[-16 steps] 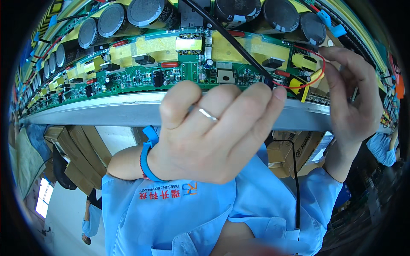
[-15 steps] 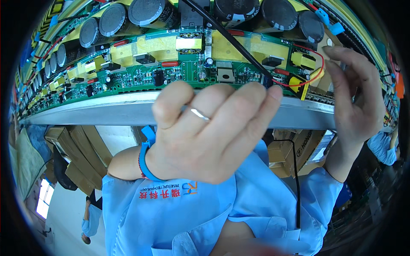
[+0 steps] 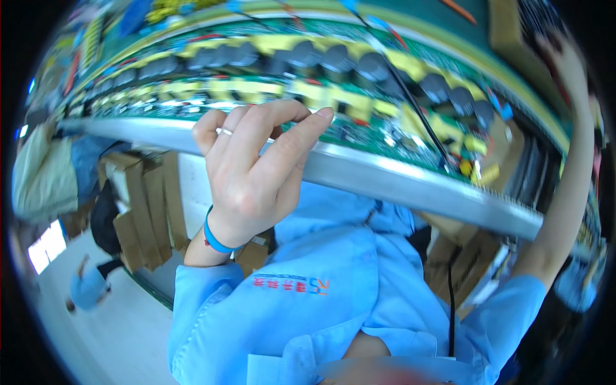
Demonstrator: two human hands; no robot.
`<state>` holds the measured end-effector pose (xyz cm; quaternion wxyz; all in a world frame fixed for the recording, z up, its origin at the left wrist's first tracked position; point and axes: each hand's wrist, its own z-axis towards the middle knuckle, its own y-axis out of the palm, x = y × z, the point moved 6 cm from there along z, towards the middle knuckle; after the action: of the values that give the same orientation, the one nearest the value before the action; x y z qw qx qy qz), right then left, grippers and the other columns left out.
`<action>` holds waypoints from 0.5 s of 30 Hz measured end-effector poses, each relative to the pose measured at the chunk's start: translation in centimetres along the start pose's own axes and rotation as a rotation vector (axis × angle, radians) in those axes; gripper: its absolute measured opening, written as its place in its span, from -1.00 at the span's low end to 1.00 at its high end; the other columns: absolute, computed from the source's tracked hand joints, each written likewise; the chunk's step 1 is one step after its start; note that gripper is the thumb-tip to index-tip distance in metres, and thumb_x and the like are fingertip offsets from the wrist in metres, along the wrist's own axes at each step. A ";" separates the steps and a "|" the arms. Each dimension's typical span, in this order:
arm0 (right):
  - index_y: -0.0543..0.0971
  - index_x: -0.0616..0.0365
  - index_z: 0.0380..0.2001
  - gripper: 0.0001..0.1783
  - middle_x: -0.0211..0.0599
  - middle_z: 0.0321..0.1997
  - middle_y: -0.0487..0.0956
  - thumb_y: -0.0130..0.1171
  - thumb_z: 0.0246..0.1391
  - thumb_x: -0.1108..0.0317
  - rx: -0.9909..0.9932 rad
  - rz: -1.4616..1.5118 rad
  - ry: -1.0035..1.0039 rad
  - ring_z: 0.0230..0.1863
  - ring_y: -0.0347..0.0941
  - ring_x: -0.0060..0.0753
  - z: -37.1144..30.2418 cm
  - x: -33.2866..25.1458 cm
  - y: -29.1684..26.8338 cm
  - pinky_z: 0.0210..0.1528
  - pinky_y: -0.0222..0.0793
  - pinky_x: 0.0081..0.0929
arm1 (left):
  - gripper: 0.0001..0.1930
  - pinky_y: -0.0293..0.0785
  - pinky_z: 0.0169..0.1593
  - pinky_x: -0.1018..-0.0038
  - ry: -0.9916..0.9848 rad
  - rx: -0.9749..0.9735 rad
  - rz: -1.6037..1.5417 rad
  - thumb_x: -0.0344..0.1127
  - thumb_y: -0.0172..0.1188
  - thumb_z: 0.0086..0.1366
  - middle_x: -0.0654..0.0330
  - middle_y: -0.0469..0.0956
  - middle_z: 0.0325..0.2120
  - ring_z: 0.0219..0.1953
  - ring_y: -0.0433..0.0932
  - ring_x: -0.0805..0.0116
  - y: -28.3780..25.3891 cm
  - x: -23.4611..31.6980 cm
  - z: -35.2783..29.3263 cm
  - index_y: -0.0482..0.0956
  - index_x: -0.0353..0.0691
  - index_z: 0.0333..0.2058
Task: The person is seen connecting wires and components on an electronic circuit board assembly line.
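Observation:
My left hand [image 3: 256, 167], with a ring and a blue wristband, is over the near edge of a row of green circuit boards [image 3: 359, 131]. Its fingers are curled, with thumb and index close together; anything between them is too small to make out. My right arm stretches to the far right, where my right hand [image 3: 561, 61] is blurred at a cardboard box [image 3: 510, 29] with thin dark strands beside it. Its fingertips cannot be made out. Black round capacitors [image 3: 305, 54] and yellow-taped parts stand along the boards. A thin black rod [image 3: 417, 106] slants down to their right end.
A grey metal rail [image 3: 410, 179] runs along the front of the boards. An orange stick-like thing [image 3: 459, 9] lies on the green surface behind. Tall cardboard boxes [image 3: 151, 205] stand at the left, and another person in blue [image 3: 86, 285] is farther off.
My right hand has left the red wire at the boards' right end and reached out to the cardboard box. My left hand has moved left, away from the black rod's tip. The view has shifted.

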<state>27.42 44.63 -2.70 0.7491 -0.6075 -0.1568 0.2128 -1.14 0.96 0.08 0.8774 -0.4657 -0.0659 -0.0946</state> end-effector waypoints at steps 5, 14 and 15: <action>0.50 0.12 -0.10 -0.71 -0.07 -0.19 0.58 0.11 0.20 0.19 0.080 -0.055 -0.120 -0.13 0.55 -0.10 1.8 1.6 3.0 -0.10 0.41 -0.26 | -0.72 0.14 -0.10 0.31 -0.104 -0.013 0.255 -0.46 0.28 0.07 0.33 0.55 -0.35 -0.31 0.52 0.35 -6.2 -6.7 0.8 0.67 -0.03 -0.21; 0.47 0.01 -0.19 -0.83 -0.12 -0.33 0.57 0.03 0.21 0.22 0.165 -0.085 0.065 -0.23 0.53 0.01 0.6 -0.1 -0.7 -0.19 0.40 -0.18 | -0.74 0.21 0.04 0.29 0.109 -0.179 0.384 -0.30 0.30 0.16 0.23 0.56 -0.22 -0.14 0.52 0.28 -0.9 -18.4 8.2 0.66 -0.03 -0.14; 0.48 -0.02 -0.17 -0.81 -0.12 -0.33 0.58 0.03 0.21 0.22 0.186 -0.069 0.044 -0.22 0.54 0.02 0.6 -0.2 -0.7 -0.19 0.40 -0.17 | -0.71 0.21 0.05 0.28 0.114 -0.224 0.388 -0.30 0.31 0.13 0.24 0.55 -0.21 -0.13 0.51 0.29 0.5 -18.9 8.3 0.66 -0.02 -0.12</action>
<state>27.01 44.92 -1.85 0.8123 -0.5341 -0.1409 0.1872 -19.63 10.07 0.50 0.8244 -0.5579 0.0857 0.0431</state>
